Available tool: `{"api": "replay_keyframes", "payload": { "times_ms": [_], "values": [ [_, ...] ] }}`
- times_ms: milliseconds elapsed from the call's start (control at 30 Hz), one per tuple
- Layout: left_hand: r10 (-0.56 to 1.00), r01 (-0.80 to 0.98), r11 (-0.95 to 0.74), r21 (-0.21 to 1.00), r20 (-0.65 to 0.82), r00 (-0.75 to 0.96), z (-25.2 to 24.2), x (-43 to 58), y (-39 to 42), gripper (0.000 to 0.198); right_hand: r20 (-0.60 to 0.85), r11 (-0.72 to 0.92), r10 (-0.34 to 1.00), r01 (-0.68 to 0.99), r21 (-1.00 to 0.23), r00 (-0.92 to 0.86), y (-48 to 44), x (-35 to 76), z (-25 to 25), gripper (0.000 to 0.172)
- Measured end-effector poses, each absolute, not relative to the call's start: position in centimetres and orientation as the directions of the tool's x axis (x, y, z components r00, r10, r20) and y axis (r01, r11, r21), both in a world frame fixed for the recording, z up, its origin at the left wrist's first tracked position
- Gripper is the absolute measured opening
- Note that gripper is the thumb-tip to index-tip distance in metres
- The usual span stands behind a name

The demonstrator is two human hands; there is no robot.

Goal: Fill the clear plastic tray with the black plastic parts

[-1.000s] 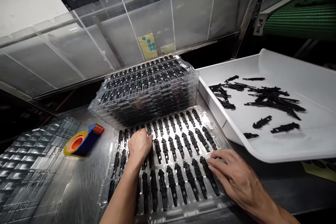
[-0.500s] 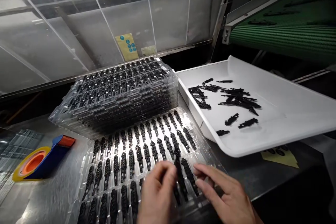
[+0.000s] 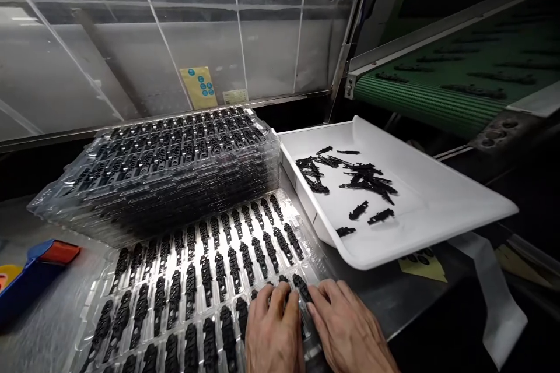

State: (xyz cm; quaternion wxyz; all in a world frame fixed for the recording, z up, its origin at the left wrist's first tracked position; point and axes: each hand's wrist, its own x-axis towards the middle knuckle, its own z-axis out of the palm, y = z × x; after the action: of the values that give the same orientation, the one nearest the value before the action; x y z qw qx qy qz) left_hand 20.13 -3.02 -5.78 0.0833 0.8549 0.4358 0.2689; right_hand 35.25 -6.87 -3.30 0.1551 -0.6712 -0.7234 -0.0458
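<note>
- Far left we had the tape dispenser (image 3: 41,280), blue with an orange-red end and only partly in view, on the metal bench (image 3: 30,224) left of the near tray (image 3: 312,256).
- There it was, just behind the near tray: the stack of clear trays (image 3: 219,180), many layers deep, the top one filled with dark pieces in rows!
- Past that stack, well behind the near tray, we spotted a yellow paper (image 3: 199,87) with blue dots.
- And the near tray itself: flat, clear, slotted, and we saw black parts (image 3: 235,268) lying side by side along its rows.
- Over its front right portion we had the left hand (image 3: 275,329), fingers bent and narrow together, tips down among the black parts; whether it gripped one, we could not tell.
- Right beside it, at the near tray's right edge, the right hand (image 3: 350,326), fingers curled, tips touching one black part (image 3: 301,285); pinched or merely resting, we could not tell.
- Right of the near tray we had the white bin (image 3: 437,192), loose black pieces (image 3: 366,180) heaped and scattered inside!
- Farthest right, well beyond the near tray, we caught the green conveyor (image 3: 420,105), dark pieces spaced along its belt.
</note>
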Motion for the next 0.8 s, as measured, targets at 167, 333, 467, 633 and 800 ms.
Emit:
{"api": "replay_keyframes", "payload": {
  "times_ms": [167,333,467,633,800],
  "values": [
    [0.781,0.668,-0.622,0.409,0.387,0.490,-6.7,21.6,-3.0,0.031,0.274,0.166,0.955,0.968,-0.190,-0.110,-6.3,35.5,-3.9,0.030],
    [0.801,0.704,-0.596,0.387,0.359,0.480,-6.4,22.3,-2.6,0.028,0.291,0.299,0.937,0.873,-0.385,-0.192,-7.2,36.7,0.2,0.032],
    [0.829,0.746,-0.552,0.372,0.335,0.447,-5.3,22.9,-2.5,0.022,0.383,0.381,0.894,0.842,-0.382,-0.232,-5.2,41.2,7.7,0.028],
    [0.856,0.749,-0.517,0.414,0.235,0.461,-4.2,23.1,-2.2,0.027,-0.261,0.183,0.936,0.959,-0.218,-0.238,4.0,46.1,9.5,0.018],
    [0.856,0.698,-0.517,0.495,0.322,0.405,-3.7,22.5,-2.1,0.021,-0.389,0.207,0.876,0.951,-0.232,-0.285,7.7,47.7,5.9,0.017]
  ]
}}
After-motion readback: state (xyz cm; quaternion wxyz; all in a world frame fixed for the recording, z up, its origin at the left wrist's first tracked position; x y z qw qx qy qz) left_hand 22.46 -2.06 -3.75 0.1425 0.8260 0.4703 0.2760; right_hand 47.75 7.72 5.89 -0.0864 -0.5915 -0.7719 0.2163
